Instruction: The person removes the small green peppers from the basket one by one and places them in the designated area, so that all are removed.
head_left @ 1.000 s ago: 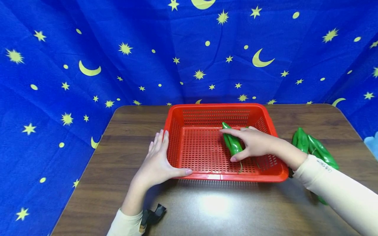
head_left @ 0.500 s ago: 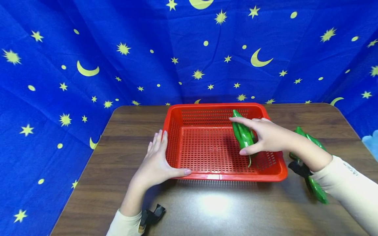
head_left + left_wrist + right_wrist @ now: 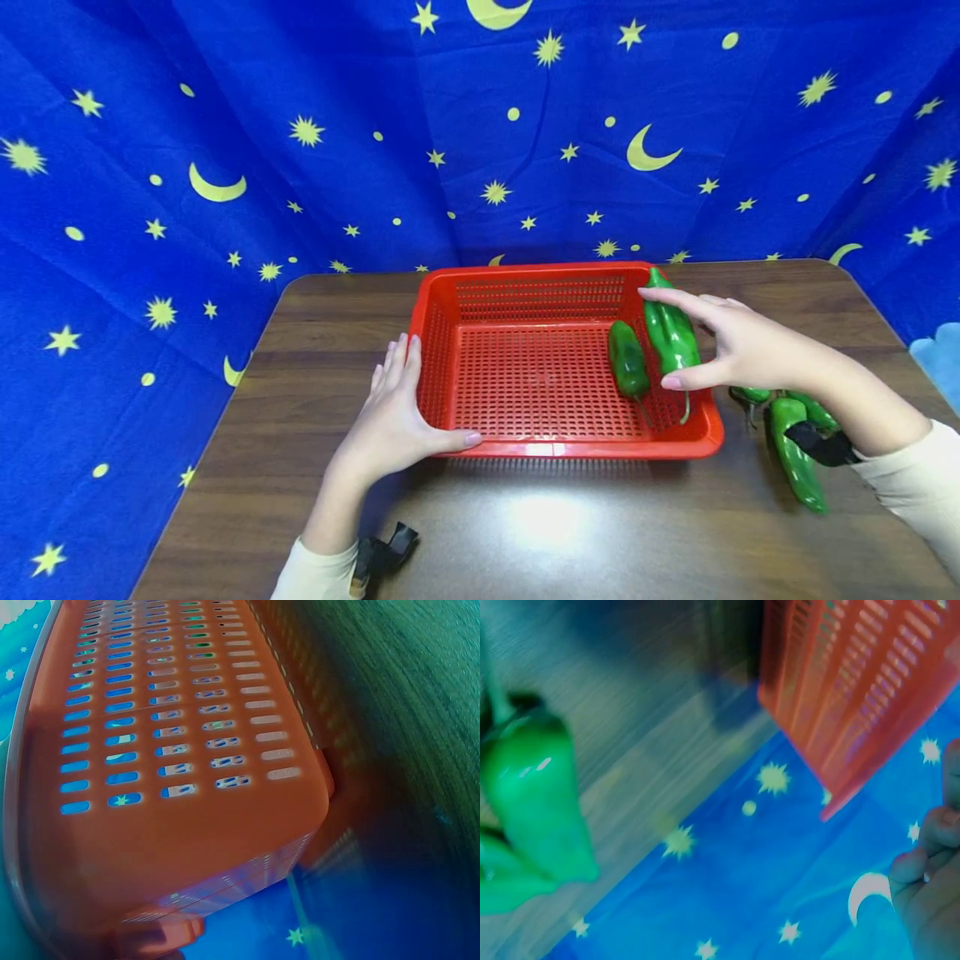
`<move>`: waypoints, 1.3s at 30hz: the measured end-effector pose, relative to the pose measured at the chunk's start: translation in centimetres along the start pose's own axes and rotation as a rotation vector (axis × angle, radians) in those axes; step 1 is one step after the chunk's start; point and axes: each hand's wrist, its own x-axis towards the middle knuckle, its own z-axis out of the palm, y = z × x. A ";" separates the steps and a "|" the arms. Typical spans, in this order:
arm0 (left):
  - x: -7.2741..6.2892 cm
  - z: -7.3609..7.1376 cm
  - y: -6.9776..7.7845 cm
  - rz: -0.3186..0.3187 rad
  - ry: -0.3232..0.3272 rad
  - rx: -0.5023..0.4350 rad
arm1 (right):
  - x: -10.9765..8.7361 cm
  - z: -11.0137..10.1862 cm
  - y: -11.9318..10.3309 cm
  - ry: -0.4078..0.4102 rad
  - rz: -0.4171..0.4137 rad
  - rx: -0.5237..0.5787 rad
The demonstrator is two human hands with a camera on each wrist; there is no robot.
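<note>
My right hand [image 3: 757, 350] pinches a long green pepper [image 3: 672, 333] between thumb and fingers, its thin stem hanging down, over the right wall of the red plastic basket [image 3: 540, 450]. Another darker green pepper [image 3: 627, 358] lies inside on the basket floor near that wall. My left hand [image 3: 393, 425] rests at the front left corner, straight fingers along the left side and thumb on the front rim. The left wrist view is filled by the basket's slotted wall [image 3: 172, 825]. In the right wrist view, the curled fingers [image 3: 937, 855] show at the edge, the held pepper out of sight.
Several green peppers [image 3: 797, 467] lie on the wooden table [image 3: 637, 533] right of the basket, partly under my right forearm. A blue cloth [image 3: 360, 100] with yellow stars and moons hangs behind and to the sides. A black strap [image 3: 386, 550] is at my left wrist.
My right hand has lifted the pepper from inside the basket and carried it rightward to the right wall. The darker pepper inside is now uncovered. The left hand keeps its place.
</note>
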 end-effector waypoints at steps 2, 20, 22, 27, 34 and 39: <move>0.0 0.0 0.0 0.001 0.001 -0.001 | -0.8 -0.5 0.5 0.024 0.006 -0.001; 0.0 0.0 0.1 -0.001 -0.003 -0.010 | -7.4 -2.0 7.8 0.090 0.191 0.094; 0.0 0.0 0.1 -0.005 -0.005 -0.010 | -7.9 -1.9 8.3 0.097 0.196 0.093; 0.0 0.0 0.2 -0.009 -0.005 -0.016 | -8.8 -1.5 9.3 0.074 0.210 0.037; 0.0 0.0 0.3 -0.003 -0.009 -0.021 | -9.9 -0.5 10.8 0.016 0.220 0.047; 0.1 0.0 0.1 -0.006 -0.011 -0.023 | -10.3 0.1 11.5 -0.054 0.269 0.037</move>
